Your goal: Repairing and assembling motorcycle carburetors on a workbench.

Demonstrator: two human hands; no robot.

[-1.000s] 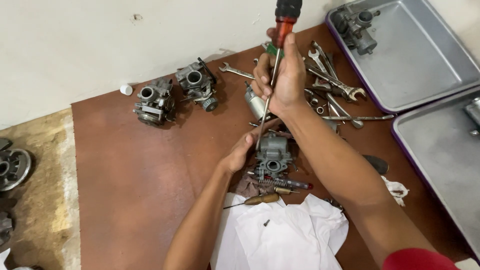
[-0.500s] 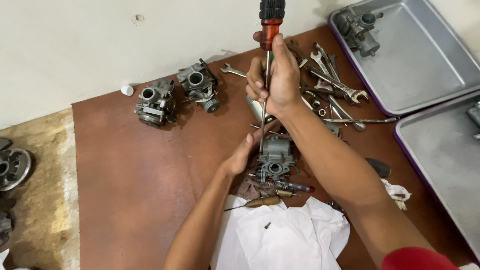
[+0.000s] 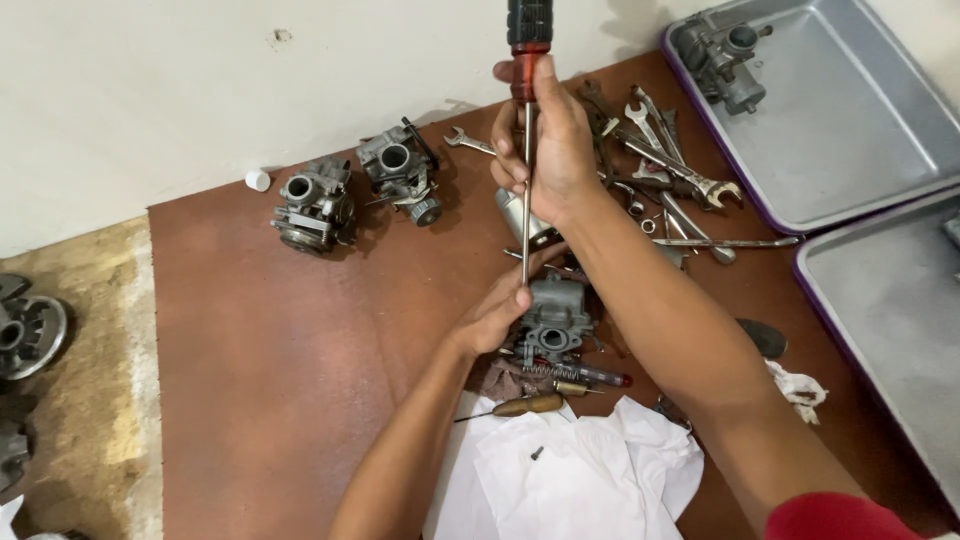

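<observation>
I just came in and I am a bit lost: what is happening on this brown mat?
A person works on a grey carburetor. The left hand steadies it while the right hand holds a red-handled screwdriver upright, its tip down at the carburetor. Two more carburetors sit further back, wrenches lie to the right, and a white cloth lies in front.

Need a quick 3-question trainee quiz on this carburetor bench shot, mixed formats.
1. True or false: the right hand grips the screwdriver upright.
2. What does the left hand steady?
A) a wrench B) the carburetor C) a tray
3. How many other carburetors sit on the brown mat near the wall?

Key: 1 true; 2 B; 3 two.
</observation>
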